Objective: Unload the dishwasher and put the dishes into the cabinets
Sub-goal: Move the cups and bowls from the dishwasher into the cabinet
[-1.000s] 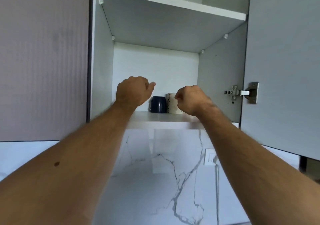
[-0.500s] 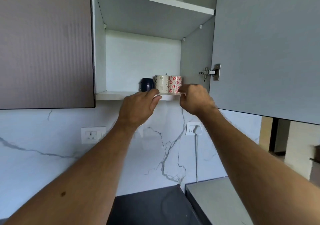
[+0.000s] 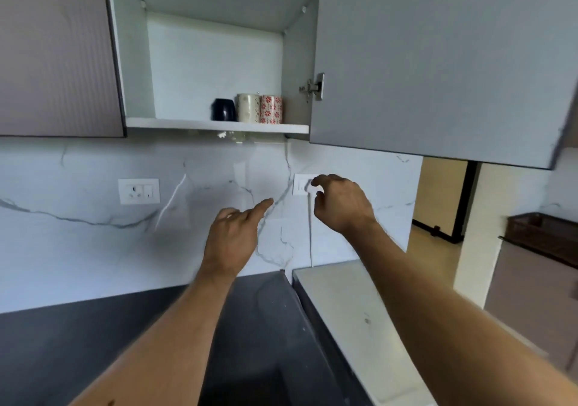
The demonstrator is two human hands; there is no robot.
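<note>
Item: three cups on the lower shelf (image 3: 175, 123) of the open wall cabinet, in a row toward its right end, touching or nearly so. Dark blue cup (image 3: 224, 109) at left; cream patterned cup (image 3: 248, 108) in the middle; white cup with red flowers (image 3: 271, 109) at right, close to the cabinet's side wall.

Cabinet door (image 3: 438, 61): swung open at right, hinge (image 3: 313, 87) visible.

Left hand (image 3: 233, 238): below the shelf, in front of the marble wall (image 3: 78, 249), forefinger extended, holding nothing.

Right hand (image 3: 342, 205): below the shelf, fingers loosely curled and apart, holding nothing, in front of a wall socket (image 3: 301, 184).

Second socket (image 3: 139, 191): further left on the wall.

Table (image 3: 62, 343): dark surface, near; pale surface (image 3: 344, 312) adjoining at right.
</note>
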